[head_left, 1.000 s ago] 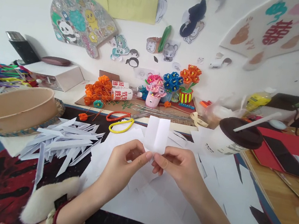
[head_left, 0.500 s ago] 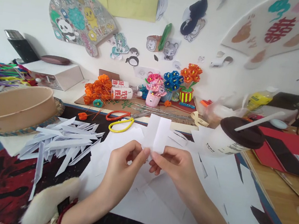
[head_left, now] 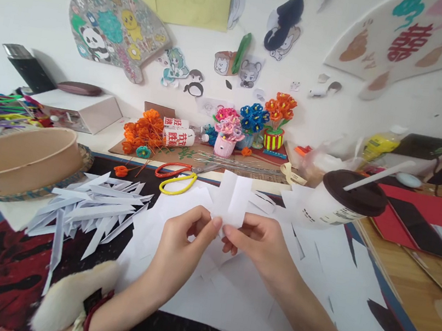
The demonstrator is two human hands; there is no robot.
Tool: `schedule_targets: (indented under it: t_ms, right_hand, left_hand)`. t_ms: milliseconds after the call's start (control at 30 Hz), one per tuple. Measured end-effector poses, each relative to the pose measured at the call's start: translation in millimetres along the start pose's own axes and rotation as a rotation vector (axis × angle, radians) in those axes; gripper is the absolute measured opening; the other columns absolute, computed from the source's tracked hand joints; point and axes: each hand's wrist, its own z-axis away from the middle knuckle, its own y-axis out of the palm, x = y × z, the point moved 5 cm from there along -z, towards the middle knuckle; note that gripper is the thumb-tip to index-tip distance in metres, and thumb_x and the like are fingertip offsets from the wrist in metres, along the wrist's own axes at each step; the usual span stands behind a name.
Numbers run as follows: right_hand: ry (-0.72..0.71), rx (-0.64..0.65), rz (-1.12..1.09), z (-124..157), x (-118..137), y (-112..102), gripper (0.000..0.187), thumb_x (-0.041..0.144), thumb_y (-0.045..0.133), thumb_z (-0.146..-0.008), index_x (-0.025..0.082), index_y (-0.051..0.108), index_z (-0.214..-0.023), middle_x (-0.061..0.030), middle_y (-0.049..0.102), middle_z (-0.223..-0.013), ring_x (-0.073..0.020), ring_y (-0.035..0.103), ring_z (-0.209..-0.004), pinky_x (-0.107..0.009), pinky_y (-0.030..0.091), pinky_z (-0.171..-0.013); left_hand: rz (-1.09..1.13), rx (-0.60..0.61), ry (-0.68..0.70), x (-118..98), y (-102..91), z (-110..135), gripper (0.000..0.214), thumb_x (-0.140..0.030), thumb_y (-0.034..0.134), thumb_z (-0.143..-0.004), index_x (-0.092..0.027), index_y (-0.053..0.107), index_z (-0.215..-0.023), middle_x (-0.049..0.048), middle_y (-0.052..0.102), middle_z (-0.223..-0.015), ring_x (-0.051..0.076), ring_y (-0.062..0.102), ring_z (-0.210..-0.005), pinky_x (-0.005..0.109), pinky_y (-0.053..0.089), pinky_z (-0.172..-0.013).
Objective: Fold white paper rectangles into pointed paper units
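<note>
A small white paper piece (head_left: 231, 199) with a lengthwise crease stands upright above the table. My left hand (head_left: 181, 248) pinches its lower left corner and my right hand (head_left: 262, 246) pinches its lower right corner, fingertips almost touching. Beneath the hands lie loose white paper sheets (head_left: 243, 296). To the left is a pile of folded pointed white paper strips (head_left: 92, 207).
A brown paper bowl (head_left: 18, 157) sits at the left. Scissors with red and yellow handles (head_left: 180, 176) lie behind the sheets. A lidded cup with a straw (head_left: 340, 202) stands at the right. Craft flowers in pots (head_left: 252, 123) line the wall, and red and black sheets (head_left: 421, 217) lie far right.
Both hands keep their pinch on the paper piece; the hands and paper have shifted very slightly, otherwise nothing has moved.
</note>
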Motion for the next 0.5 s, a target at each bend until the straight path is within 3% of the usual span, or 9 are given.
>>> schedule_targets:
  t_ms: [233, 500]
  right_hand:
    - [0.021, -0.015, 0.002, 0.5, -1.2, 0.9, 0.013, 0.029, 0.072, -0.073, 0.016, 0.07, -0.07, -0.0025, 0.067, -0.066, -0.0129, 0.061, -0.055, -0.027, 0.05, -0.053]
    - [-0.002, -0.029, 0.014, -0.6, -2.2, 0.2, 0.009, 0.024, 0.07, -0.073, 0.016, 0.071, -0.068, -0.0011, 0.066, -0.062, -0.0123, 0.06, -0.054, -0.025, 0.048, -0.052]
  left_hand:
    - [0.006, -0.007, 0.024, -1.4, -4.3, -0.7, 0.03, -0.033, 0.056, -0.088, -0.017, 0.055, -0.063, -0.0025, 0.054, -0.059, 0.01, 0.045, -0.055, 0.022, 0.036, -0.055]
    - [-0.006, 0.068, -0.016, 6.5, -2.6, -2.4, 0.035, -0.037, 0.05, -0.092, -0.016, 0.056, -0.065, -0.0023, 0.054, -0.059, 0.011, 0.045, -0.055, 0.022, 0.036, -0.055]
